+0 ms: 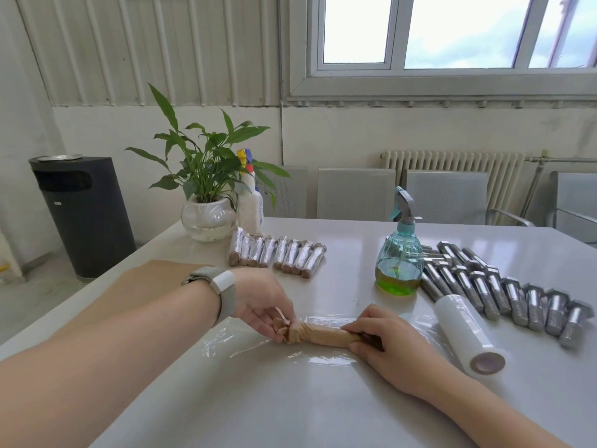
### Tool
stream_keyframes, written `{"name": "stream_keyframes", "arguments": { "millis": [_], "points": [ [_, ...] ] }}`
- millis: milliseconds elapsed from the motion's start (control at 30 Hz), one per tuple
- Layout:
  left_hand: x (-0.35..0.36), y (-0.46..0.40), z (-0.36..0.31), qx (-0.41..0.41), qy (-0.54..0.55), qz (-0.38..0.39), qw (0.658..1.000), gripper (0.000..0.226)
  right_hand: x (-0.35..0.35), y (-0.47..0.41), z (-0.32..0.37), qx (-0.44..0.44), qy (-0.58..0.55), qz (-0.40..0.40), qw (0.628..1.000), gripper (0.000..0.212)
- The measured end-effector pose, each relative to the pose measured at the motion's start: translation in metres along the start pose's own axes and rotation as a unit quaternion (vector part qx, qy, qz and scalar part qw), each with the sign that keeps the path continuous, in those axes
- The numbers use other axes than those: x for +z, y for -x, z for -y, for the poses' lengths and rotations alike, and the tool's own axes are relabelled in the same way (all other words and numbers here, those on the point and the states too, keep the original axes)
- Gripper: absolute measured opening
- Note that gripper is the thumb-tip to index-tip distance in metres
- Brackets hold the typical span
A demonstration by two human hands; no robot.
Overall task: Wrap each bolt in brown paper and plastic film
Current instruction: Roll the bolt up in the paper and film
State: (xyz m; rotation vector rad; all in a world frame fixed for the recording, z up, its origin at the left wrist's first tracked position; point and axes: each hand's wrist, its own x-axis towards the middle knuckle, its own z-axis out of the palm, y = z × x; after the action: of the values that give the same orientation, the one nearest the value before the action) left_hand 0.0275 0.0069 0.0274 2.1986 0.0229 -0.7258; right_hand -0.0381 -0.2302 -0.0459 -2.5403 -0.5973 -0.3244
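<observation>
On the white bench (290, 399), a sheet of brown paper (135, 286) lies under the left forearm, and a sheet of clear film (258, 342) is spread near the front edge. At the right sit a row of bare bolts (504, 295), a roll of film (465, 331) and a spray bottle (400, 253); further back, a row of wrapped bolts (277, 255). A paper-wrapped bolt (323, 334) lies on the film. The left hand (261, 305) pinches its twisted end; the right hand (384, 337) grips the other end.
</observation>
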Motion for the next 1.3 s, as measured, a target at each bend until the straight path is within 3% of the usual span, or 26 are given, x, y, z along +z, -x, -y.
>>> {"name": "stream_keyframes", "arguments": {
  "millis": [200,367,533,633,867,1133,1300],
  "points": [
    [0.009,0.000,0.003,0.040,-0.038,-0.053,0.997,0.022,0.001,0.000,0.000,-0.002,0.002,-0.004,1.000,0.026],
    [0.011,-0.003,0.001,0.054,-0.056,-0.046,0.996,0.018,0.002,0.000,0.000,-0.005,0.002,-0.009,1.000,0.025],
    [0.008,0.000,0.002,0.027,-0.026,-0.022,0.999,0.015,0.001,0.001,0.001,-0.003,0.001,-0.008,1.000,0.025],
    [0.011,0.005,0.009,0.026,0.003,-0.053,0.998,0.017,0.001,0.001,0.001,-0.002,0.005,-0.004,1.000,0.025],
    [0.045,0.022,0.031,0.065,0.196,-0.206,0.956,0.014,0.000,0.001,0.002,-0.001,-0.001,-0.002,1.000,0.026],
    [0.056,0.030,0.055,0.106,0.388,-0.174,0.899,0.007,0.002,0.002,0.003,0.009,-0.005,-0.007,1.000,0.027],
    [0.066,0.025,0.062,0.132,0.402,-0.198,0.884,0.005,0.001,0.002,0.003,0.012,-0.008,-0.005,1.000,0.027]
  ]
}}
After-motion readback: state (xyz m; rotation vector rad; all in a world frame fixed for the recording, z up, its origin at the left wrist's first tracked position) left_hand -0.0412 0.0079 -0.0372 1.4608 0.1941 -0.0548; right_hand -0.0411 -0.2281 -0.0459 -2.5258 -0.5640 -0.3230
